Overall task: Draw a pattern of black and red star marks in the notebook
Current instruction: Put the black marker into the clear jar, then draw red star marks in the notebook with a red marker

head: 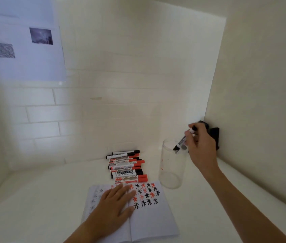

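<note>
Two printed sheets (24,50) hang on the white tiled wall (121,67) at my far left, each with a small dark picture too blurred for me to read. Down on the white table (33,199), my left hand (114,204) lies flat on the open notebook (149,223), fingers straight and spread, pressing across the centre fold with the fingertips reaching onto the right page. That notebook sits at the near middle of the table, and its right page carries rows of black and red star marks (145,194) over its upper half; the lower half is blank. Faint marks show on the left page beside my wrist.

Just behind the notebook I see a heap of whiteboard markers (126,166), black-capped and red-capped ones lying side by side, the nearest red one touching or almost touching the notebook's top edge.

Right of the heap stands a clear glass jar (171,169), upright. My right hand (202,144) is raised over it, fingers curled round a black marker (184,140) that tilts tip-down into the jar's mouth. Behind that hand, a black object (215,135) sits in the corner against the right wall; I cannot tell what it is.
</note>
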The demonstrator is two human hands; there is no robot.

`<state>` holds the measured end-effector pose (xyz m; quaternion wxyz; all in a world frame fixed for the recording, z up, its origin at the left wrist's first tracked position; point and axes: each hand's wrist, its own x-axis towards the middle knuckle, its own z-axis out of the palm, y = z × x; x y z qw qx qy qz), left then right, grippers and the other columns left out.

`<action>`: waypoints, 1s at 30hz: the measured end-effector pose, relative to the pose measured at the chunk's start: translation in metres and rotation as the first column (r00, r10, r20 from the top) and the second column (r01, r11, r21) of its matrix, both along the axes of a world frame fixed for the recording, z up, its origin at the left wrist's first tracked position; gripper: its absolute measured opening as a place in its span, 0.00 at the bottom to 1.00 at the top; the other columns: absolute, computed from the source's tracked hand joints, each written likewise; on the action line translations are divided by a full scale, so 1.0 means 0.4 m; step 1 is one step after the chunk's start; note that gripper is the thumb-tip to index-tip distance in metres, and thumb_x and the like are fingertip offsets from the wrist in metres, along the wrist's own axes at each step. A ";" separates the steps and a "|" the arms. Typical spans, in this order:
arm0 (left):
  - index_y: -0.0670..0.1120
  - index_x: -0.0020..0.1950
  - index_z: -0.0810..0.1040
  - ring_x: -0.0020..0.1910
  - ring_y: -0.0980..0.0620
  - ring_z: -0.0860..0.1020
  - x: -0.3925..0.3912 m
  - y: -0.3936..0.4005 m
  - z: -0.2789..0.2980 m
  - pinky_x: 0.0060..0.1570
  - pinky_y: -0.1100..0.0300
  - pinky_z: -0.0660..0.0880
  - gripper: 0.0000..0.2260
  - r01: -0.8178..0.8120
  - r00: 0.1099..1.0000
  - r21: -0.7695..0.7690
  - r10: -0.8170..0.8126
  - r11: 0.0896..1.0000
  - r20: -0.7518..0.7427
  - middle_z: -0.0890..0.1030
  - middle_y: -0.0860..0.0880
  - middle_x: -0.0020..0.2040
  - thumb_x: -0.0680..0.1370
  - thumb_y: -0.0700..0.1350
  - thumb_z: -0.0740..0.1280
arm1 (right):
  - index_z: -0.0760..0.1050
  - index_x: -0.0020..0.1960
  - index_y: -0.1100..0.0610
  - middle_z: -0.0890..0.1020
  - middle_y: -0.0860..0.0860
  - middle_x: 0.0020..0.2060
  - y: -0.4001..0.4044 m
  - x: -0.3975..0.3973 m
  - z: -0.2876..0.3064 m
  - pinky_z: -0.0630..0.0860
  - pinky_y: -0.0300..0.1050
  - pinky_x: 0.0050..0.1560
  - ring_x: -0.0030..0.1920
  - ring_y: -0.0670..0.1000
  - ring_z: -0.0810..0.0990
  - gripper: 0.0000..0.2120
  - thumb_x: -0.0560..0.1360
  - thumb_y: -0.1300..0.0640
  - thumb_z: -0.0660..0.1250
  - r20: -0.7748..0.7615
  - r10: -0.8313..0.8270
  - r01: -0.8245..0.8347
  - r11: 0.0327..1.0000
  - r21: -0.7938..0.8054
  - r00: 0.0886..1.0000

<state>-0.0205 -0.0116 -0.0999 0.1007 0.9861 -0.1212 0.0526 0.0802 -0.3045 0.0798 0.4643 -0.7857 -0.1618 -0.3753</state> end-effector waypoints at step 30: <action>0.68 0.78 0.54 0.79 0.63 0.43 -0.010 0.002 0.008 0.74 0.60 0.39 0.32 0.005 0.999 -0.126 0.001 0.992 0.049 0.50 0.65 0.80 0.75 0.73 0.39 | 0.78 0.60 0.54 0.81 0.52 0.55 0.312 0.033 -0.307 0.78 0.47 0.55 0.55 0.52 0.78 0.09 0.84 0.56 0.60 -0.295 0.001 -0.248 0.545 -0.801 0.956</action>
